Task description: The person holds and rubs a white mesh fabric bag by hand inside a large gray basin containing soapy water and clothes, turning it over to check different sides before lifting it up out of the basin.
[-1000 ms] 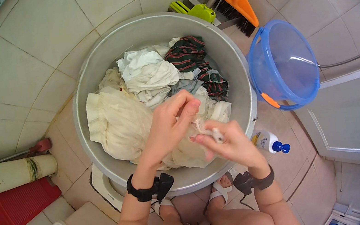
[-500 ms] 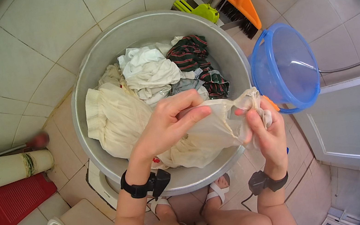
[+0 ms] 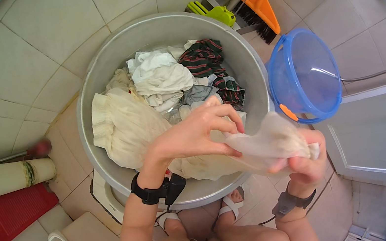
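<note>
Right hand (image 3: 307, 153) is gripping the bunched end of a thin cream cloth (image 3: 275, 138), fingers closing round the gathers. Left hand (image 3: 195, 132) is hovering over the tub (image 3: 250, 62), fingers curling, thumb lying close to the near edge of the same cloth; cannot tell if it is actually pinching it. The cloth is spanning the gap between the hands, its bunched end sitting outside the right side of the tub rim, above the floor (image 3: 263, 192). It seems to be running on beneath the left hand into the tub; the join is hidden.

Handling well: the fabric is looking sheer, so pads rather than nails should be doing the holding, and tension should be staying light. The right fist is covering much of the bunch; spreading the gathers would probably be giving better control. Bringing that end back over the tub would be keeping it off the floor. Watch slack: the larger cream cloth (image 3: 119, 129) is lying just left and could be catching. Wrist straps (image 3: 146, 192) are sitting near the fabric too, snag risk. White cloth (image 3: 158, 71) and dark striped cloth (image 3: 201, 59) are lying farther back, out of the way.
</note>
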Demonstrator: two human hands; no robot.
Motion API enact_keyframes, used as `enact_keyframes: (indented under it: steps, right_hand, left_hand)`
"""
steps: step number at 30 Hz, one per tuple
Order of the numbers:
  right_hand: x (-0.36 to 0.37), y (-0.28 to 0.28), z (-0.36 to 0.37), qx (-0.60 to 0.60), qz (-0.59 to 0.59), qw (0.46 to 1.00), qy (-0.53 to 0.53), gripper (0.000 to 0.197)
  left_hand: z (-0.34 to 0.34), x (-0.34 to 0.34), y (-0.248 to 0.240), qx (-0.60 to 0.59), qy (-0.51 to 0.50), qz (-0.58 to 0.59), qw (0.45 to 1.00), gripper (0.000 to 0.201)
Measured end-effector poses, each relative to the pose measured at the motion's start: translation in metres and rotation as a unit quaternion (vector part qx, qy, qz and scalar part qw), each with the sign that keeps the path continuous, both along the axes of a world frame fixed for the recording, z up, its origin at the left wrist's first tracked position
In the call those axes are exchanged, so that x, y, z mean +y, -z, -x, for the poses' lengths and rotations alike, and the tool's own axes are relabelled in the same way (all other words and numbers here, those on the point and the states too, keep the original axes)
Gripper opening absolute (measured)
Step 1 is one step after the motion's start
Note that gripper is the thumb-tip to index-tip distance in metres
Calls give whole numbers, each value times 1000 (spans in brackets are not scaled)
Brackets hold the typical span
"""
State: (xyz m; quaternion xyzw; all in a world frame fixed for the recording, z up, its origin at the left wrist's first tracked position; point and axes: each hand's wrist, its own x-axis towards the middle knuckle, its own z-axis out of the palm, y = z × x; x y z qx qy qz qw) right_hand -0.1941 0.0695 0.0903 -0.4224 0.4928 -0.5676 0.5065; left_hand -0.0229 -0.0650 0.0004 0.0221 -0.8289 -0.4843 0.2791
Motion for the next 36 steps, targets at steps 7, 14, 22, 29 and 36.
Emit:
enact_keyframes:
  steps: [7, 14, 22, 29, 36]
  right_hand:
    - [-15, 38, 22, -84, -50, 988, 116, 42]
    - [-37, 90, 8, -100, -88, 985, 105, 29]
    - [-28, 100, -69, 526, 182, 831, 4, 24]
    - [-29, 126, -79, 521, 138, 834, 115, 33]
    - [-43, 126, -69, 527, 86, 832, 147, 27]
  left_hand:
    - [-33, 1, 11, 18, -46, -449, 892, 17]
    - [0, 26, 1, 112, -187, -672, 708, 18]
    - [24, 38, 30, -32, -273, -688, 671, 27]
    - [15, 54, 68, 10, -227, -755, 615, 26]
    - [23, 64, 48, 22, -242, -752, 613, 23]
